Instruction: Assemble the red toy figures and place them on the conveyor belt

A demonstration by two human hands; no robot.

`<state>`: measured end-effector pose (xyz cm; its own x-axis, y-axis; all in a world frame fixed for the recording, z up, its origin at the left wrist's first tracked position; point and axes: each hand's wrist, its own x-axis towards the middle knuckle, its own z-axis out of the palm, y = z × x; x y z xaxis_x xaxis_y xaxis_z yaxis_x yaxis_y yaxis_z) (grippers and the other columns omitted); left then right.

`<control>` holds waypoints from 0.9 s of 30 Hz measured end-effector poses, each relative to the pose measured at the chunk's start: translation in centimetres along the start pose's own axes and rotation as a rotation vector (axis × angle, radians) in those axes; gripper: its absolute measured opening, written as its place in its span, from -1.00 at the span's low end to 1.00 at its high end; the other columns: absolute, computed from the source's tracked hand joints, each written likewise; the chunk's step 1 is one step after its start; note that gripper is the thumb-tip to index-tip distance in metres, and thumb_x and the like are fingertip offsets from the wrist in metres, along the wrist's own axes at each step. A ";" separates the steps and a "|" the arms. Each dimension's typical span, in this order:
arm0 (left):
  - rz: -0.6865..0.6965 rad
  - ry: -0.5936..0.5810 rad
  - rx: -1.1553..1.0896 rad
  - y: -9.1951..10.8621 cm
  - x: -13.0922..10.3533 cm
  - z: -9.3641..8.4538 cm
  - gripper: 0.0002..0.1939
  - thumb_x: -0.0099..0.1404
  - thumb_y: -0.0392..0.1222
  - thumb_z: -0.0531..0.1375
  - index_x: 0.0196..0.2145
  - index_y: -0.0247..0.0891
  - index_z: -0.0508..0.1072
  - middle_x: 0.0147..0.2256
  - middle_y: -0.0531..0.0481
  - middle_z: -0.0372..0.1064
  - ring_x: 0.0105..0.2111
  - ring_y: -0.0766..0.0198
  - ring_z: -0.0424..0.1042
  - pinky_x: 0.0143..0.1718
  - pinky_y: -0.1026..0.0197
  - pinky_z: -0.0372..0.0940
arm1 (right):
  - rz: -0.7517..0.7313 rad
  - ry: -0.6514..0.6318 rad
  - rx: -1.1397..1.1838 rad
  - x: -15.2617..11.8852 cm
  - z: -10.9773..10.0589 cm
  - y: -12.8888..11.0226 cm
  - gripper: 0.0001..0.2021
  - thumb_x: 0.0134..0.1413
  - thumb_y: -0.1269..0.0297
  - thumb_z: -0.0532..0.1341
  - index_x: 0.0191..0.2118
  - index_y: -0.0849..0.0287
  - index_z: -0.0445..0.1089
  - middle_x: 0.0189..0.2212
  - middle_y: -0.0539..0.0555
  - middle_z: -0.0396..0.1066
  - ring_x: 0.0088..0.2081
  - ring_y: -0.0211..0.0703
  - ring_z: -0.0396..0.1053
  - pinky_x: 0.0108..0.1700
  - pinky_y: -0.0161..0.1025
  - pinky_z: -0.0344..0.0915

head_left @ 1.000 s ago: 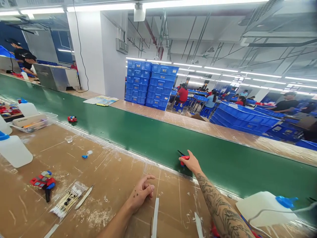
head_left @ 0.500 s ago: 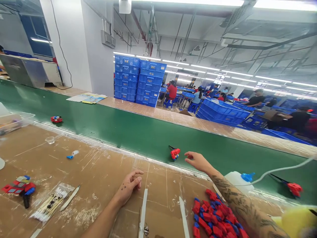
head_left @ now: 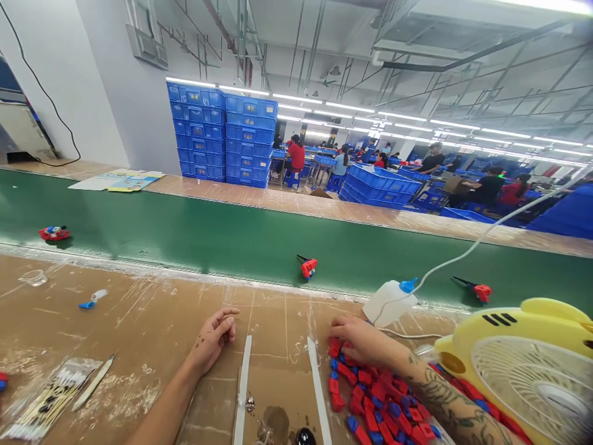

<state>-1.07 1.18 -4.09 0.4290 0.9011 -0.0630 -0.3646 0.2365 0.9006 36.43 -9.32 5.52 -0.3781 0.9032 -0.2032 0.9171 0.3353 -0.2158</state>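
My left hand [head_left: 214, 340] rests on the brown tabletop [head_left: 185, 309], fingers loosely curled and apart, holding nothing. My right hand [head_left: 354, 339] lies over the upper edge of a pile of small red and blue pieces [head_left: 380, 402]; its fingertips are partly hidden, and whether they grip a piece cannot be made out. Beyond the hands, a red toy piece with a black rod [head_left: 308, 267] lies on the green belt [head_left: 231, 238]. A similar red piece [head_left: 482, 292] sits farther right, and a red, blue and white one [head_left: 54, 233] at the left.
A white bottle with a blue cap [head_left: 390, 303] and a yellow fan [head_left: 523, 358] stand at the right. At the left lie a bag of cotton swabs [head_left: 55, 395] and a pale pointed tool [head_left: 95, 383]. Blue crates [head_left: 248, 139] are stacked behind the belt.
My right hand has come back from above the belt to the pile. The view has turned right, bringing the fan into sight. My left hand keeps its pose on the tabletop.
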 end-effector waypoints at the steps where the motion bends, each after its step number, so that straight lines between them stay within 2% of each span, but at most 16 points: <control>1: 0.000 0.005 -0.002 0.1 0.0 0.0 -0.45 0.16 0.10 0.39 -0.05 -0.29 0.39 -0.51 0.11 0.27 -0.47 0.37 0.21 -0.41 0.31 0.17 | -0.021 0.006 -0.022 0.2 0.2 -0.4 -0.57 -0.19 0.68 0.20 -0.17 0.16 0.55 -0.17 0.11 0.39 -0.07 0.17 0.31 -0.02 -0.09 0.24; 5: -0.002 0.021 -0.002 0.5 -0.2 0.4 -0.43 0.12 0.12 0.41 -0.08 -0.31 0.41 -0.52 0.10 0.27 -0.48 0.37 0.21 -0.41 0.31 0.17 | -0.074 0.005 -0.011 1.2 1.0 -0.9 -0.77 -0.16 0.67 0.22 -0.40 0.21 0.47 -0.33 0.12 0.37 -0.18 0.20 0.33 -0.10 -0.05 0.26; 10: 0.008 0.029 -0.018 0.6 -0.2 0.5 -0.45 0.10 0.11 0.42 -0.10 -0.31 0.43 -0.52 0.09 0.28 -0.48 0.36 0.23 -0.42 0.31 0.17 | -0.064 0.109 0.246 1.8 1.1 -0.3 -0.91 -0.03 0.44 0.18 -0.36 0.19 0.41 -0.39 0.07 0.38 -0.30 0.08 0.36 -0.20 -0.11 0.28; 13: 0.005 0.011 -0.017 0.3 -0.2 0.3 -0.48 0.14 0.08 0.41 -0.08 -0.30 0.43 -0.51 0.09 0.28 -0.48 0.37 0.23 -0.41 0.31 0.16 | -0.070 0.170 0.485 1.5 1.0 -1.0 -0.76 0.05 0.28 0.04 -0.21 0.19 0.38 -0.35 0.07 0.39 -0.30 0.02 0.38 -0.23 -0.17 0.33; 16: -0.003 -0.005 -0.008 0.0 -0.2 0.0 -0.49 0.17 0.07 0.39 -0.06 -0.30 0.42 -0.51 0.09 0.28 -0.48 0.38 0.23 -0.40 0.32 0.16 | -0.031 0.231 0.670 0.8 1.1 -2.6 -0.53 0.13 0.28 -0.16 0.08 0.28 0.24 -0.38 0.05 0.29 -0.40 -0.03 0.36 -0.40 -0.26 0.33; 18: -0.001 -0.018 -0.003 -0.1 -0.2 -0.1 -0.49 0.18 0.06 0.38 -0.05 -0.30 0.41 -0.51 0.09 0.28 -0.47 0.38 0.23 -0.39 0.31 0.16 | -0.013 0.242 0.713 0.1 0.9 -4.0 -0.49 0.17 0.27 -0.16 0.19 0.28 0.18 -0.40 0.02 0.24 -0.47 -0.05 0.31 -0.49 -0.29 0.26; 20: 0.005 -0.027 0.002 -0.1 -0.2 -0.1 -0.49 0.19 0.06 0.38 -0.04 -0.30 0.40 -0.50 0.09 0.28 -0.47 0.37 0.22 -0.39 0.31 0.16 | -0.033 0.224 0.687 -0.8 0.5 -5.6 -0.55 0.21 0.19 -0.01 0.15 0.19 0.31 -0.34 0.04 0.28 -0.36 0.01 0.35 -0.34 -0.22 0.31; 22: 0.007 -0.028 0.009 0.0 -0.2 -0.1 -0.49 0.20 0.06 0.37 -0.03 -0.30 0.40 -0.51 0.09 0.28 -0.47 0.37 0.23 -0.38 0.31 0.16 | -0.063 0.190 0.628 -1.7 0.1 -7.2 -0.64 0.19 0.20 0.10 0.04 0.09 0.46 -0.26 0.08 0.31 -0.20 0.10 0.34 -0.13 -0.10 0.28; 24: 0.008 -0.028 0.018 0.0 -0.2 -0.1 -0.49 0.20 0.06 0.36 -0.03 -0.31 0.40 -0.51 0.09 0.28 -0.47 0.36 0.23 -0.39 0.31 0.16 | -0.068 0.158 0.537 -2.8 0.2 -8.5 -0.65 0.20 0.24 0.07 0.01 0.04 0.51 -0.24 0.10 0.28 -0.19 0.11 0.31 -0.12 -0.06 0.24; 27: 0.025 -0.044 0.038 0.0 -0.3 -0.1 -0.51 0.23 0.04 0.34 -0.03 -0.33 0.40 -0.51 0.08 0.29 -0.47 0.36 0.24 -0.39 0.30 0.15 | -0.010 0.137 0.462 -4.5 1.7 -9.4 -0.58 0.21 0.27 0.05 0.10 0.00 0.48 -0.21 0.10 0.29 -0.20 0.09 0.33 -0.15 -0.08 0.28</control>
<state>-1.30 0.99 -4.12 0.4561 0.8896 -0.0220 -0.3442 0.1991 0.9175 29.26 -16.94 6.88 -0.3377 0.9381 -0.0776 0.7492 0.2179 -0.6255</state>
